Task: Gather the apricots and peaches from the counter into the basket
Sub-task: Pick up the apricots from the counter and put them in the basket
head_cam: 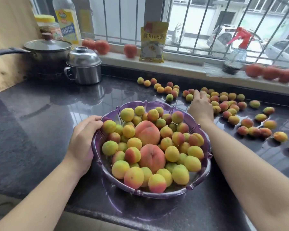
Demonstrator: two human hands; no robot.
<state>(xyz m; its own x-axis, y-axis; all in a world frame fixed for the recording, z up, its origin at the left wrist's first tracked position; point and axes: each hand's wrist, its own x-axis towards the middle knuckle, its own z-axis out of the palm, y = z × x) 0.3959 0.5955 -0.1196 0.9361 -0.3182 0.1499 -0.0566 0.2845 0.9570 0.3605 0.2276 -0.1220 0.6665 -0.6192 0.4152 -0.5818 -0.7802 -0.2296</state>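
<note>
A purple plastic basket stands on the dark counter, heaped with several yellow-red apricots and two larger peaches. My left hand grips the basket's left rim, thumb over the edge. My right hand reaches past the basket's far right side into the loose apricots scattered over the counter. Its fingers lie curved over the fruit; what is under the palm is hidden.
More apricots trail toward the window sill. On the sill stand red peaches, a yellow bag and a spray bottle. A steel pot and a saucepan stand at the back left.
</note>
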